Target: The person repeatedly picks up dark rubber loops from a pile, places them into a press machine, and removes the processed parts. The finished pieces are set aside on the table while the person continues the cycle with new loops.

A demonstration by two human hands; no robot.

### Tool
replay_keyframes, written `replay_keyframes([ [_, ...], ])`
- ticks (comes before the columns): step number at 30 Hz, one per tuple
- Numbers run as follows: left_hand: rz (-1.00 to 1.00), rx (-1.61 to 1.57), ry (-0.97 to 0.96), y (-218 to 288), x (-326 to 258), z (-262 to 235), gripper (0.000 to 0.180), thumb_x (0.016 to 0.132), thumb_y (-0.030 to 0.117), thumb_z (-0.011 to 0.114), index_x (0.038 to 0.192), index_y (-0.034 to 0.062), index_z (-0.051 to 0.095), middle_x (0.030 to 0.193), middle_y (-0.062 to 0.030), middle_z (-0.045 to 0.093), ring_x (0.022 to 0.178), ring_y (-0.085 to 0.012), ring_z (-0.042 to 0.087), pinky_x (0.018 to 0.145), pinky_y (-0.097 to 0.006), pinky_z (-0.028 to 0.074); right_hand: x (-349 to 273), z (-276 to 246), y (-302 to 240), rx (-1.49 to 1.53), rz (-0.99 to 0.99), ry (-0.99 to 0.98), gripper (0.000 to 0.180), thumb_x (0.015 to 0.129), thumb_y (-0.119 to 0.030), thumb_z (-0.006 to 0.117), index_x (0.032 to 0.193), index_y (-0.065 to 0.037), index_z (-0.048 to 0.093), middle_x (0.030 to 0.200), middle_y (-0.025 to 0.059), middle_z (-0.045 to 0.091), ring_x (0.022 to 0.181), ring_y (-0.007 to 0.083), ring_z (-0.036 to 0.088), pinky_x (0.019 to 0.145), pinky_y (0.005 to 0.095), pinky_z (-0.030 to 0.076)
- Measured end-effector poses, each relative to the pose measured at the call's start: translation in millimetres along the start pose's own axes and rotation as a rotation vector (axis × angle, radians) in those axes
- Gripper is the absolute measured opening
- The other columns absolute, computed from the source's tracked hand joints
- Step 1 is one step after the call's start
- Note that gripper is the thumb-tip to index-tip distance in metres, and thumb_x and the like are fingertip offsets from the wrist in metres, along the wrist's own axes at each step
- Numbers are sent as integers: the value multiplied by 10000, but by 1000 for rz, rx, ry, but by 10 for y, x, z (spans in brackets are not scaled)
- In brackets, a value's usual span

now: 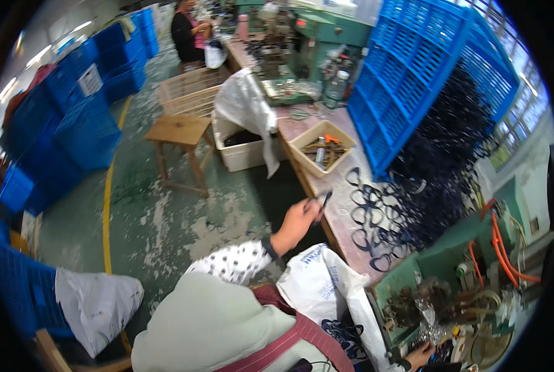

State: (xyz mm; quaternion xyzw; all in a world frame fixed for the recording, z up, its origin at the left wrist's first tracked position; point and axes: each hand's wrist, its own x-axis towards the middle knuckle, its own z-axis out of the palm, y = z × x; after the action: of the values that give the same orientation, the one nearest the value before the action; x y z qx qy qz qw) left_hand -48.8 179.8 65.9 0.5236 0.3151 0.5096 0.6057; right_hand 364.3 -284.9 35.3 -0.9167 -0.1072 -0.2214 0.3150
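A small dark piece (326, 199) is held in the left hand (295, 224), whose grip is closed on it. The piece is positioned near the edge of the tabletop (339, 217); whether the two are in contact cannot be told. The right hand (419, 357) is located at the lower right, beside the working area of a green machine (407, 273). The state of its grip cannot be told, since the fingers are partly hidden among small parts.

Dark loops (432, 204) are heaped on the tabletop, with single loops spread out toward its near edge. The heap is backed by a blue crate (407, 68), which is set at a tilt. Orange tubes (499, 242) are routed across the machine. A cream tray (302, 152), in which slender tools are contained, is placed near the tabletop edge, beyond the left hand. Below that edge, a white sack (314, 279) is hung open, and dark frames (345, 335) are contained in it. A wooden stool (181, 130) is stood on the green floor (165, 214).
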Motion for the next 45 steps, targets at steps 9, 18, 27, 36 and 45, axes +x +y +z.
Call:
replay_keyframes([
  [9,563,-574,526,2325,2033,-655,130,975,164,547,970,49,607,903,-73,675,781,-137,652,693,-237,546,-121,-80,-538,-176,-98,136,384,865,-258,706,1146,-1,651,1010,234,682,911,391,646,798,447,510],
  [18,1879,532,-325,2307,599,1305,135,763,197,574,793,65,566,718,-55,494,662,-251,513,680,-443,427,-154,-203,-629,48,87,-5,299,882,-168,663,1103,31,637,987,292,661,848,445,634,750,512,497],
  [27,1404,138,-886,421,-441,1327,102,846,68,570,930,24,607,901,-88,576,810,-268,534,826,-444,425,68,190,236,-90,-225,250,485,912,-274,636,1298,3,539,1133,310,618,1008,458,604,883,490,481],
  [36,1100,490,-820,-799,-1395,606,226,823,132,530,1032,64,585,990,-84,572,881,-267,537,856,-436,395,-56,74,-50,-12,-179,282,399,882,-254,681,1189,-7,618,1066,248,659,956,405,629,844,449,498],
  [45,1178,570,-946,-951,-1487,569,178,821,223,548,941,97,585,912,-51,544,814,-225,523,803,-410,387,-138,10,-309,45,-176,304,309,854,-227,722,1081,-18,693,1005,185,697,904,352,651,807,406,513],
])
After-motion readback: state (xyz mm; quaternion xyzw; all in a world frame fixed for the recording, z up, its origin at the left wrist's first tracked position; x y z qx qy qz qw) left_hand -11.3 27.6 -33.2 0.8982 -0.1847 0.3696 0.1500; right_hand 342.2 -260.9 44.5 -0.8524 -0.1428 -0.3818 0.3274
